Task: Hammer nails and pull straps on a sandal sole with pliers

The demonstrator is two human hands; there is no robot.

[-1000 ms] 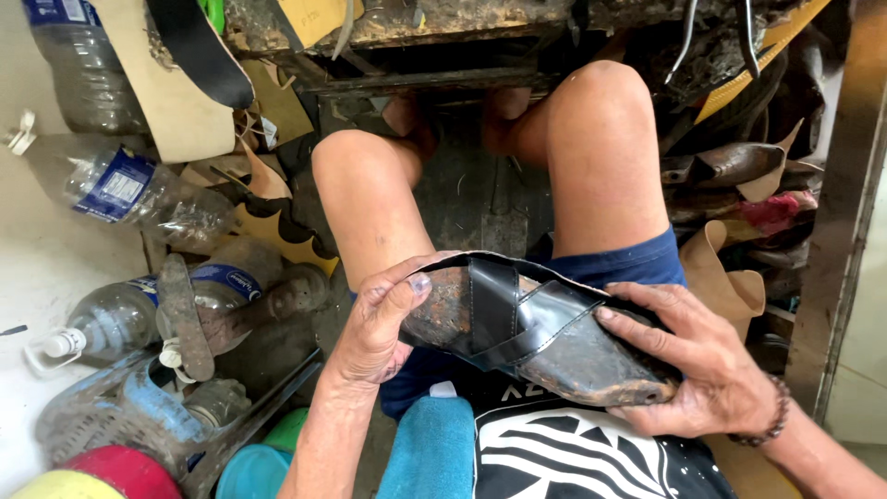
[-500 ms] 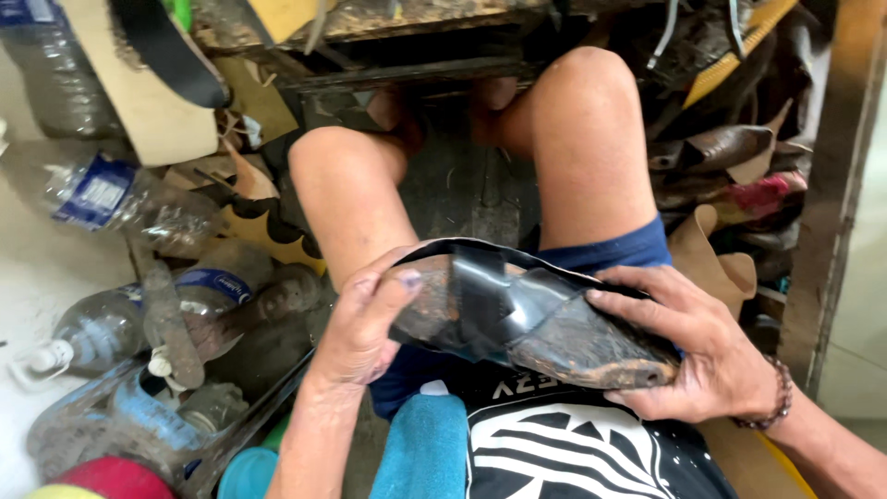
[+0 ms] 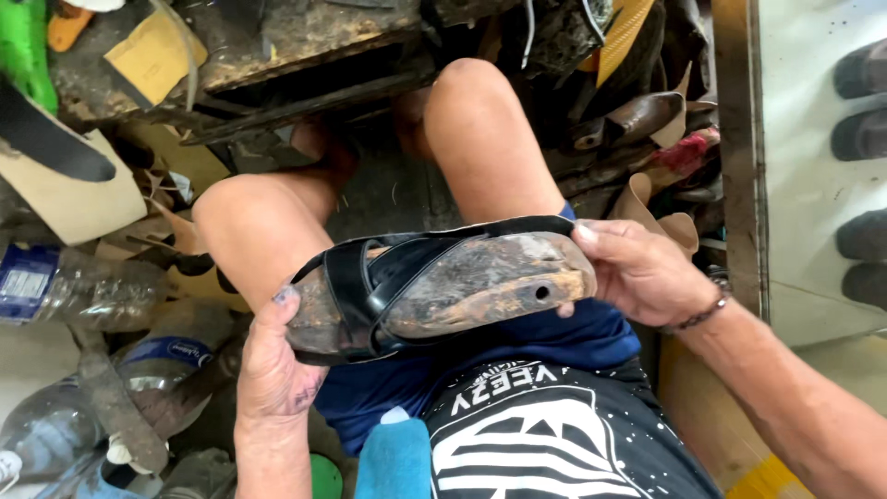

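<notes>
From the head camera, the left hand point(image 3: 273, 370) grips the toe end and the right hand point(image 3: 642, 273) grips the heel end of a worn black sandal point(image 3: 434, 286) held over the knees, so looking it over seems the step, and turning it needs both hands steady.

- A dirty, worn wooden workbench point(image 3: 305, 46) runs along the top, its front edge crusted with grime.
- Clear plastic bottles point(image 3: 83, 296) lie on the pale floor point(image 3: 28, 360) at the left.
- A cardboard piece point(image 3: 65, 199) with a black sole shape leans at the left edge.
- Leather scraps and old shoes point(image 3: 647, 120) pile at the upper right.
- A pale shelf point(image 3: 799, 157) at the right edge carries dark shoes point(image 3: 864, 134).
- Daylight is even and soft.
</notes>
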